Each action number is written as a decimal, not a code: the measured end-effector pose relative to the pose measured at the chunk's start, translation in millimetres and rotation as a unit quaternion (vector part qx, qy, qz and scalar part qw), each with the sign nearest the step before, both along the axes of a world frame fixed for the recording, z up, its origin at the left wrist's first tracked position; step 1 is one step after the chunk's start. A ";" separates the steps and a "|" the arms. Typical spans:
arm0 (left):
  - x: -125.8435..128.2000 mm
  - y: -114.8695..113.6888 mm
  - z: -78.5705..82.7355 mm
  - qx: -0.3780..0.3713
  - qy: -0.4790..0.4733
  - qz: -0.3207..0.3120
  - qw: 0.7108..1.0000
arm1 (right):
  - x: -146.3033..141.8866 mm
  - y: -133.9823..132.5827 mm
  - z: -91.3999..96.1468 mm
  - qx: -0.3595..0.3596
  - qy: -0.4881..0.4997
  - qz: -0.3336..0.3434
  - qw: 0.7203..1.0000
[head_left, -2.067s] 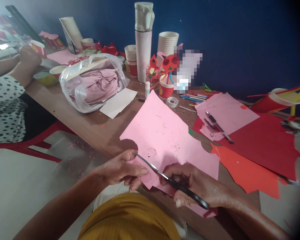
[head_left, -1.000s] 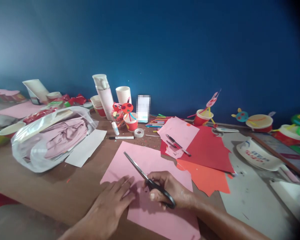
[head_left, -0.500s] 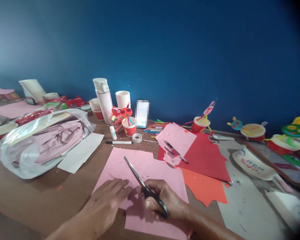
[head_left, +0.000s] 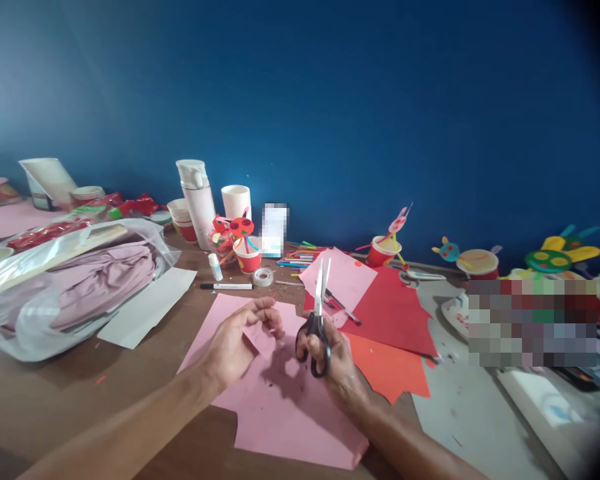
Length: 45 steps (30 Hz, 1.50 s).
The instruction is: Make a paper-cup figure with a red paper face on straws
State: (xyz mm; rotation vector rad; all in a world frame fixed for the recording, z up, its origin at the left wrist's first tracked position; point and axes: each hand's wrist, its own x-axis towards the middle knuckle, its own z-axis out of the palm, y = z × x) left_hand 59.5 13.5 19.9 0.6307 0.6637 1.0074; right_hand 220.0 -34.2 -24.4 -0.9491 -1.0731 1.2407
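Note:
My right hand [head_left: 333, 353] grips black-handled scissors [head_left: 320, 300] by the finger loops, their slightly parted blades pointing up and away from me. To the left, my raised left hand [head_left: 240, 340] has its fingers curled around a small piece of pink paper [head_left: 260, 341], partly hidden by the fingers. Both hands are above a large pink paper sheet [head_left: 285, 427], which has a notched edge and a few dark specks on it. A black pen [head_left: 343, 308] lies on a smaller pink sheet [head_left: 347, 267] just beyond the scissors.
Red paper [head_left: 395, 313] and orange paper [head_left: 390, 370] lie to the right. A plastic bag [head_left: 25, 340] bulges at left beside white paper [head_left: 145, 310]. Behind are a tape roll [head_left: 263, 277], a marker [head_left: 227, 287], a bottle [head_left: 196, 207] and decorated paper cups [head_left: 383, 253].
My left hand has lifted from the pink sheet and now has a small pink piece in it. The scissors have swung upright, their blades now slightly apart. The view has shifted right.

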 end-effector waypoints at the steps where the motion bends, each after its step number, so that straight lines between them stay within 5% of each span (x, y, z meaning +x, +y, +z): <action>1: 3.5 1.4 -2.0 -0.008 -0.011 -0.001 1.000 | 1.6 1.6 2.7 -0.010 -0.013 -0.006 1.000; 4: 8.8 3.4 -7.8 -0.023 -0.022 -0.006 0.999 | 0.9 4.9 12.9 -0.041 -0.016 -0.023 0.999; 8: 8.4 0.9 -11.1 -0.003 -0.018 -0.007 1.000 | -9.4 5.5 22.3 -0.060 0.006 0.038 0.997; 22: 9.9 0.1 -17.6 0.078 -0.042 -0.011 0.996 | -14.0 7.4 24.8 -0.101 0.013 0.031 0.994; 30: 7.3 -6.5 -13.6 0.089 0.105 -0.082 0.987 | 6.8 20.9 11.2 -0.065 0.014 -0.002 0.998; 36: 1.9 -0.6 -26.0 0.103 0.285 -0.101 0.948 | 6.5 23.4 11.1 -0.082 0.002 -0.001 0.997; 45: -2.5 -2.7 -30.0 0.068 0.299 -0.107 0.946 | 3.4 21.1 9.4 -0.099 0.002 -0.013 0.995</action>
